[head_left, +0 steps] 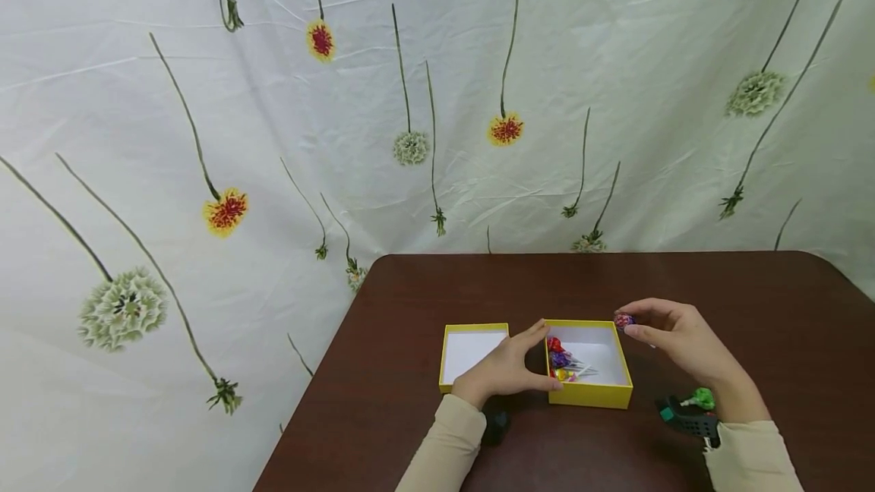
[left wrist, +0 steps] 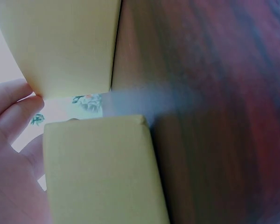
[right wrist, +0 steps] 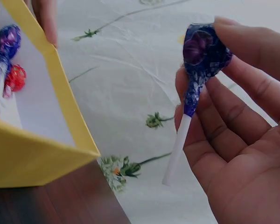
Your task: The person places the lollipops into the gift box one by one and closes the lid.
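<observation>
A dark brown wooden counter [head_left: 752, 302] with rounded corners is standing against a creased white cloth backdrop [head_left: 205, 97], which is hanging behind it and showing long-stemmed flowers in red, yellow and pale green under even light.

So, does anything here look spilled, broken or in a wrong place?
Nothing stands out. The lollipops lie inside the yellow box, its lid sits open-side-up beside it, and the right hand holds one lollipop.
</observation>
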Available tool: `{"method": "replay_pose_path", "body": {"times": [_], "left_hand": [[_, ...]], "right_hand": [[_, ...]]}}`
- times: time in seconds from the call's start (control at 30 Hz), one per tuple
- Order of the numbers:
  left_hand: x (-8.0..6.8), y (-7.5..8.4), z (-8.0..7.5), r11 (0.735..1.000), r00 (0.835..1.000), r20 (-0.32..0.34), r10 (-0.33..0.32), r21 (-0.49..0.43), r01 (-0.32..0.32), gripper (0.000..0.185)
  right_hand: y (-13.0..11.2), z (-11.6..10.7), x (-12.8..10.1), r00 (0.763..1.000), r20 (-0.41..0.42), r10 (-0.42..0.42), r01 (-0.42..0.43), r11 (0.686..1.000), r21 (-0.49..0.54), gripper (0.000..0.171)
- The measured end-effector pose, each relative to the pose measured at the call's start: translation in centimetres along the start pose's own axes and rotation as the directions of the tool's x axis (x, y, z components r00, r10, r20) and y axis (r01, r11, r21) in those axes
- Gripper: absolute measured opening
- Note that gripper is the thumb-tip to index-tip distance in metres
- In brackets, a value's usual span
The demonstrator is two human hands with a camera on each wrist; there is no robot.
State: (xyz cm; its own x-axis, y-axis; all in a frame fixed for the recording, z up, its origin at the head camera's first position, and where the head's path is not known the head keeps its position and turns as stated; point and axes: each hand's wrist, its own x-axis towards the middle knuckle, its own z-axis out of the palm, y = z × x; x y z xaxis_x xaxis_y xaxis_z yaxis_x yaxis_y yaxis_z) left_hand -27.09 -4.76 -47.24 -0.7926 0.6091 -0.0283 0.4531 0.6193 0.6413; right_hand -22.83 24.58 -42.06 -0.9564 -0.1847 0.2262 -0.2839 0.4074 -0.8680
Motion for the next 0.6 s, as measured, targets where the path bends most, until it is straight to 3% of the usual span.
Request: {"method": "replay_pose_path", "body": {"times": [0.37,0.6], "left_hand": [[0.0,0.1,0.0,1.0,1.0,0.01,-0.015,-0.005,0.015,0.095],[0.0,0.2,-0.1,1.0,1.0,0.015,-0.018,-0.017,0.019,0.095]], "right_hand": [[-0.4,2.0,0.7,0.994,0.109,0.005,-0.003,1.0,-0.021,0.031],[-0.1,3.0,1.4,0.98,0.197,-0.024,0.017,0.999,0.039,0.027]]}}
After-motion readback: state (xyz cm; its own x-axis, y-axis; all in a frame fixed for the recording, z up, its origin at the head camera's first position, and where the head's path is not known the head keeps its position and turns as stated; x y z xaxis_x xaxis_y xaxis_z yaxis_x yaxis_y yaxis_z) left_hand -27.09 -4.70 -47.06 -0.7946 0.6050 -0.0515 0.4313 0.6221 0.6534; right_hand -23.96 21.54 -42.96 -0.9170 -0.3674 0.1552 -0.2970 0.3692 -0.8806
